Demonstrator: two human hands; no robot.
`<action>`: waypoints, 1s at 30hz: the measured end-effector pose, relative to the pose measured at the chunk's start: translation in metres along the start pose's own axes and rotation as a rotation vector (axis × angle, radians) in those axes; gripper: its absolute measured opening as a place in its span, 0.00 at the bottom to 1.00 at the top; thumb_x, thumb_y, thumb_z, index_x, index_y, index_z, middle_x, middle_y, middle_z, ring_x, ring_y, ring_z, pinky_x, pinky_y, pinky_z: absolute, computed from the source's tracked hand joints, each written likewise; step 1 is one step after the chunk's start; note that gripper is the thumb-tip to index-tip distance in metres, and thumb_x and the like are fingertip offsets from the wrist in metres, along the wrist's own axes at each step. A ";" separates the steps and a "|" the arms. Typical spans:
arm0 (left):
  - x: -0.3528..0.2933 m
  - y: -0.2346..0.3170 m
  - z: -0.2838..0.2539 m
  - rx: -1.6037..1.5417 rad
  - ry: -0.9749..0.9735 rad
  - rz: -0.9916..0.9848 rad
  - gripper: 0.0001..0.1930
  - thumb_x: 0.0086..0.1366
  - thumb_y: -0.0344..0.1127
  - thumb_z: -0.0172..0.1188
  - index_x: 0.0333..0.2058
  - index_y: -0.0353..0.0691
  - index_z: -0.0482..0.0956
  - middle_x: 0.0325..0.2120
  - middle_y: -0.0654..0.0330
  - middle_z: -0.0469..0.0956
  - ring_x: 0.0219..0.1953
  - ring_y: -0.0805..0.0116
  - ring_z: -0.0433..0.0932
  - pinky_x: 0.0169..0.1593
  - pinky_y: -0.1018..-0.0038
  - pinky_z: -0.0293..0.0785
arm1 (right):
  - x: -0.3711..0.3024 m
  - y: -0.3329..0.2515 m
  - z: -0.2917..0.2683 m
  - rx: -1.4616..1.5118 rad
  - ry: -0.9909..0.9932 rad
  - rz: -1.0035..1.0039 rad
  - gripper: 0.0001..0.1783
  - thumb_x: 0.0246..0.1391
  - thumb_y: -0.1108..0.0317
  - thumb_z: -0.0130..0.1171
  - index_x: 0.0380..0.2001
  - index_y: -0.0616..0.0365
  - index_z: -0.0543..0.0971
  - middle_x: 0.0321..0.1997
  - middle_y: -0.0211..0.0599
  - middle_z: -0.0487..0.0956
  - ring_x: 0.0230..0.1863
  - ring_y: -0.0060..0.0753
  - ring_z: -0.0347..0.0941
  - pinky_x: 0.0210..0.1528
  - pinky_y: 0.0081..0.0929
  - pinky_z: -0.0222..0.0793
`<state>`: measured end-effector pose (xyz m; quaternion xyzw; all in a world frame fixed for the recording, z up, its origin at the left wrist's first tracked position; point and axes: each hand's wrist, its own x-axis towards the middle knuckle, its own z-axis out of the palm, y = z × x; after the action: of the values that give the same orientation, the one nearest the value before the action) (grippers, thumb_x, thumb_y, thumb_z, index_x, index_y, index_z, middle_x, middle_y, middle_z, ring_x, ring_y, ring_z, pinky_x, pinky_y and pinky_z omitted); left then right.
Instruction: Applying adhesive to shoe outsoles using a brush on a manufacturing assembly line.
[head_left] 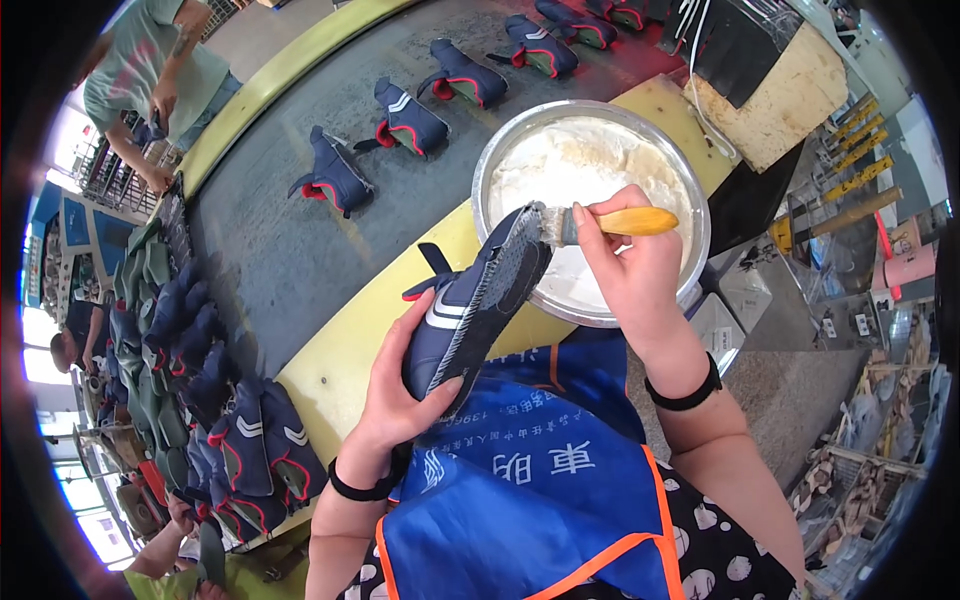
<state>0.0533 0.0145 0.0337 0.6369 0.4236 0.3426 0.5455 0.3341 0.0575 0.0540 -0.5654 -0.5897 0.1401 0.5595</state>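
Note:
My left hand [405, 385] grips a navy shoe upper [480, 295] around its heel half, its stitched grey underside turned up toward the right. White stripes and a bit of red lining show on its side. In my right hand [640, 265] is a brush [625, 222] with a yellow wooden handle, held between thumb and fingers. Its bristles touch the toe end of the underside. Beneath the brush stands a wide metal bowl [483, 190] of white, creamy paste, crusted beige at its far side.
A grey conveyor belt [290, 255] carries a row of navy shoe uppers [410, 120]. Yellow edging [330, 385] runs along its near side. More uppers [250, 445] and green soles [150, 330] pile up at left. A co-worker [165, 75] stands across the belt; another person's hand [180, 515] shows lower left.

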 end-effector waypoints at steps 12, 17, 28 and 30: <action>0.012 -0.008 0.012 0.295 0.164 0.214 0.45 0.53 0.31 0.68 0.69 0.32 0.59 0.52 0.47 0.74 0.55 0.55 0.75 0.60 0.63 0.69 | -0.019 -0.032 0.003 0.008 -0.228 0.099 0.12 0.57 0.71 0.67 0.25 0.59 0.73 0.17 0.35 0.74 0.17 0.29 0.72 0.23 0.26 0.66; 0.012 -0.010 0.007 0.237 0.119 0.239 0.44 0.54 0.32 0.67 0.69 0.31 0.59 0.55 0.46 0.73 0.58 0.54 0.74 0.63 0.63 0.67 | -0.005 -0.022 0.002 -0.050 -0.106 0.050 0.13 0.57 0.69 0.68 0.24 0.59 0.73 0.17 0.36 0.75 0.17 0.31 0.73 0.23 0.27 0.65; 0.006 -0.013 -0.001 -0.025 0.046 0.070 0.46 0.58 0.41 0.66 0.72 0.35 0.55 0.62 0.47 0.68 0.64 0.56 0.69 0.67 0.63 0.62 | -0.013 -0.010 0.014 0.035 -0.029 0.054 0.12 0.56 0.71 0.69 0.25 0.59 0.74 0.18 0.34 0.74 0.17 0.26 0.69 0.23 0.25 0.64; 0.007 -0.018 -0.001 -0.033 0.070 0.061 0.45 0.58 0.40 0.66 0.72 0.36 0.55 0.62 0.47 0.68 0.64 0.56 0.69 0.67 0.63 0.63 | -0.027 -0.017 0.021 0.089 -0.096 0.076 0.12 0.56 0.72 0.69 0.26 0.59 0.74 0.18 0.34 0.73 0.17 0.24 0.68 0.23 0.24 0.64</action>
<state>0.0521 0.0226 0.0163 0.6282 0.4172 0.3878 0.5300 0.3012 0.0394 0.0471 -0.5546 -0.5872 0.2142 0.5492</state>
